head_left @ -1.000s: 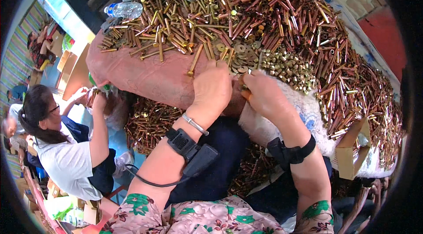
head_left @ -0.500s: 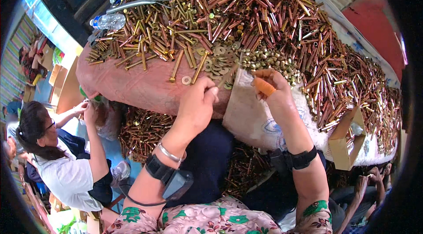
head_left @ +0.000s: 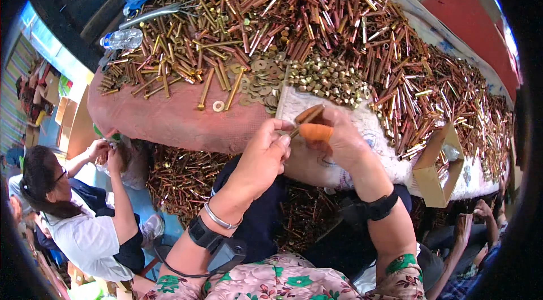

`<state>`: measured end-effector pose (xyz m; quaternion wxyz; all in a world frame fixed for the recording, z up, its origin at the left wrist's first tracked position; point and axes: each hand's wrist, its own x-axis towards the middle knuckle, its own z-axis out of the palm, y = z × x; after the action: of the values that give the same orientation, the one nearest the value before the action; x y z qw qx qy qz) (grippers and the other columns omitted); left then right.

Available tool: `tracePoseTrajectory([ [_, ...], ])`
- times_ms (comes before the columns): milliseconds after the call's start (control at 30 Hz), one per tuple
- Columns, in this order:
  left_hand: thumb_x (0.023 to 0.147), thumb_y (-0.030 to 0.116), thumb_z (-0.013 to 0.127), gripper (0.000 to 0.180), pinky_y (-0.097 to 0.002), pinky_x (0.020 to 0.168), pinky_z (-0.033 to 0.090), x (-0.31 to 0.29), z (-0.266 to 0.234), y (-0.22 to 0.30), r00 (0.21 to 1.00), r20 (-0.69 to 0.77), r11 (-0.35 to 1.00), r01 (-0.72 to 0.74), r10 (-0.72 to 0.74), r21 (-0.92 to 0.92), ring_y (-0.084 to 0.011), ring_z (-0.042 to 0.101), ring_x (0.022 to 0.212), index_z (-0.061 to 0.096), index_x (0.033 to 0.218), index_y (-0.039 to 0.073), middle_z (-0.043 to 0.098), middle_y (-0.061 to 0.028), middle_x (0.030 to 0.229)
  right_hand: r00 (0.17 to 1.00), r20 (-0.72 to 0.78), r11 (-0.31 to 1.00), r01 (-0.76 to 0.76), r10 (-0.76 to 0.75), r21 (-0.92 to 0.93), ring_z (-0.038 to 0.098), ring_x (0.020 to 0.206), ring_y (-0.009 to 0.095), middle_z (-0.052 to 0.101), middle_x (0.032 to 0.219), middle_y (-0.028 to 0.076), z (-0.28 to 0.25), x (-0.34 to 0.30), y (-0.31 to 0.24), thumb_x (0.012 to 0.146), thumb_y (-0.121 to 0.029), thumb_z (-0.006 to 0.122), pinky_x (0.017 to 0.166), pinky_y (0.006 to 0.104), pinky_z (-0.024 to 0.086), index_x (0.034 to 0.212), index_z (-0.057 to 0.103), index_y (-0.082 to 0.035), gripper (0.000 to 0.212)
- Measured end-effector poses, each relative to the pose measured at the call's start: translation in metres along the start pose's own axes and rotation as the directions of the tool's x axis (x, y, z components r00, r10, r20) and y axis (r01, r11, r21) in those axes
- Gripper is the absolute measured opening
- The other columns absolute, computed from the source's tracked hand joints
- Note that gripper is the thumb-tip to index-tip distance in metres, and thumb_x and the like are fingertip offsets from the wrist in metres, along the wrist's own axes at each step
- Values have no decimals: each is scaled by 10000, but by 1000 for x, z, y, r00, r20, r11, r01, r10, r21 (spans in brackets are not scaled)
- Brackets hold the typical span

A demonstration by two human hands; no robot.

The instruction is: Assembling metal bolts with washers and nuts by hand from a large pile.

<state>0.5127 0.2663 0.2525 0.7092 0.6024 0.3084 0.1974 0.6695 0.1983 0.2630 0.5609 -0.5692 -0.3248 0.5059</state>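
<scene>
Brass-coloured and slim, a metal piece (head_left: 293, 131) sits between your hands, which were apart half a second ago and now meet over the white sack (head_left: 293, 105). Your left hand (head_left: 263, 156) pinches it between thumb and forefinger; your right hand (head_left: 342, 141), one finger wrapped in orange, closes on its other end, contact partly hidden. Both hands now share the work. From the piece, washers (head_left: 263, 82) lie at eleven o'clock, nuts (head_left: 325, 82) at one, two loose bolts (head_left: 235, 89) at ten.

Floral pink top (head_left: 271, 282), silver bangle (head_left: 221, 222), trousers (head_left: 255, 212) apparently dark.
</scene>
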Motion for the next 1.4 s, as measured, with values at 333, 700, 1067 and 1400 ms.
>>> tracePoseTrajectory([
  [333, 920, 323, 498, 217, -149, 405, 228, 2, 24, 4, 970, 6, 848, 216, -243, -483, -4, 283, 479, 506, 997, 121, 339, 84, 609, 985, 11, 983, -169, 170, -74, 521, 660, 66, 596, 812, 14, -2, -16, -14, 828, -207, 648, 542, 208, 413, 975, 589, 0, 260],
  [700, 931, 213, 432, 188, -164, 417, 210, 9, 17, -3, 978, 99, 823, 207, -182, -529, -25, 221, 467, 521, 944, 48, 285, 67, 575, 781, -320, 562, 48, -537, -826, 609, 810, 338, 622, 834, 169, -60, -18, -3, 791, -29, 565, 688, 373, 481, 880, 593, -33, 94],
  [1067, 913, 175, 465, 138, -166, 452, 275, 11, 18, -3, 946, 289, 780, 289, -144, -555, -50, 346, 534, 492, 954, 46, 436, -5, 700, 743, -263, -63, -379, -615, -923, 476, 974, 327, 490, 1028, 141, -119, -13, 3, 689, -19, 588, 767, 401, 447, 918, 598, -58, 232],
  [1400, 907, 130, 484, 167, -145, 446, 283, 13, 23, -4, 941, 332, 850, 222, -58, -479, -19, 358, 543, 500, 1038, 27, 560, -35, 855, 744, -271, 432, 26, -611, -902, 555, 746, 179, 615, 867, 40, -85, -25, -6, 834, -81, 581, 678, 287, 444, 1024, 569, -27, 198],
])
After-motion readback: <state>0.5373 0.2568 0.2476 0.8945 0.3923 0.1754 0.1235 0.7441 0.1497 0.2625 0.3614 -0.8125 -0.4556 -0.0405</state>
